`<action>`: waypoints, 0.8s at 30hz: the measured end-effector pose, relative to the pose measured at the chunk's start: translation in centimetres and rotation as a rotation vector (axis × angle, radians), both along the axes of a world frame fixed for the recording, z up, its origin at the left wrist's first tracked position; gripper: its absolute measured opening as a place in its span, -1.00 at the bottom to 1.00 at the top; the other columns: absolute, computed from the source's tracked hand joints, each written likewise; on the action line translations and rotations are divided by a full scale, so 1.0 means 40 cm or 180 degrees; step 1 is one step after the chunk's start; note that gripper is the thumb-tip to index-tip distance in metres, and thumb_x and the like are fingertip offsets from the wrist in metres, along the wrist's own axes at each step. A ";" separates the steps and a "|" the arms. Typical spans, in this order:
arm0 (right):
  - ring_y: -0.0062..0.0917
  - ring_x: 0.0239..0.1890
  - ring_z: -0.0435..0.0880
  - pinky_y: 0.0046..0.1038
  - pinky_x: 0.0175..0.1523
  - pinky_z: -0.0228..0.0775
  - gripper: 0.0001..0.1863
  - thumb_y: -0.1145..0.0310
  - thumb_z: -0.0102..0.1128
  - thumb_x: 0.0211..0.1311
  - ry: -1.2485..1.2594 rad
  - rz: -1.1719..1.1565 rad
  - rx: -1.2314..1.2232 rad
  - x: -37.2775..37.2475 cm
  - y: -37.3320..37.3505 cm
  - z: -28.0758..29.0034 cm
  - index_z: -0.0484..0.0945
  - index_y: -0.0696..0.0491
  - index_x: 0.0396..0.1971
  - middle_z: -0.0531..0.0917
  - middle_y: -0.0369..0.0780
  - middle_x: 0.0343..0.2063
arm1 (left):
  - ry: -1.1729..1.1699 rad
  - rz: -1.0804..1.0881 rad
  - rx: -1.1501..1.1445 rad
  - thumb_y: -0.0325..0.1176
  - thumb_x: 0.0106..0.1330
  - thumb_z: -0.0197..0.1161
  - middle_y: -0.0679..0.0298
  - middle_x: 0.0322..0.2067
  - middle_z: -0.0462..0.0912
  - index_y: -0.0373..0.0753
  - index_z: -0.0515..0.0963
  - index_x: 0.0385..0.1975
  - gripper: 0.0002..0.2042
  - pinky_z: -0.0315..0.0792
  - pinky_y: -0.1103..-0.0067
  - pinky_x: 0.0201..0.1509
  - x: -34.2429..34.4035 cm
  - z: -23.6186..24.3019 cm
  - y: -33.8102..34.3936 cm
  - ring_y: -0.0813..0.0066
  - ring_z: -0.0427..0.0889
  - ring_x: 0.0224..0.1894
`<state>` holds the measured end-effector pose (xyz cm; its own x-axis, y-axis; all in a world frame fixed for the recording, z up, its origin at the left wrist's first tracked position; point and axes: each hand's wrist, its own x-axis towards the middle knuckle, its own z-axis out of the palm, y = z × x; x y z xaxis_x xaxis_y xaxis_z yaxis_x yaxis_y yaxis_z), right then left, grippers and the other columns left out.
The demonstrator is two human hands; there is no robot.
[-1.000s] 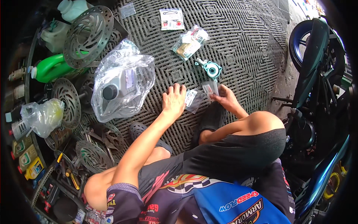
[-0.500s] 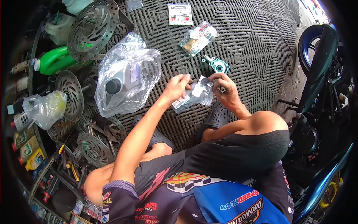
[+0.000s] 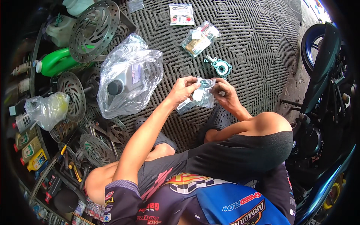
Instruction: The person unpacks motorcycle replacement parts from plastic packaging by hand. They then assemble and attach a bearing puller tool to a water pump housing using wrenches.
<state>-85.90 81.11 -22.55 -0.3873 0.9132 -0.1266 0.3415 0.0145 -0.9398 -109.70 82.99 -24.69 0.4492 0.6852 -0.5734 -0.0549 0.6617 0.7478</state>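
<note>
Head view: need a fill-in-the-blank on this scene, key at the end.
1. Of the left hand and right hand, the ____ one is nearer the large clear bag.
2. The number of hands holding the small bag is ____.
3. The bottle seen through the large clear bag has a body coloured ____.
4. The motorcycle stands on the picture's ____ side.
Missing words: left; two; grey; right.

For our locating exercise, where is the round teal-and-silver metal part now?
The metal part lies on the dark ridged mat, right of centre in the head view, just beyond the right hand.
</note>
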 end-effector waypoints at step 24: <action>-0.73 -0.18 0.59 -0.61 -0.07 0.43 -0.69 0.37 0.37 0.30 0.1216 -0.1221 -0.2216 0.053 -0.041 -0.062 0.57 0.12 -0.01 0.69 -0.36 -0.21 | 0.0133 -0.0180 -0.0393 -0.22 0.33 0.37 0.28 -0.18 0.72 -0.32 0.59 0.04 -0.62 0.48 0.64 -0.31 0.091 -0.024 -0.002 0.61 0.64 -0.28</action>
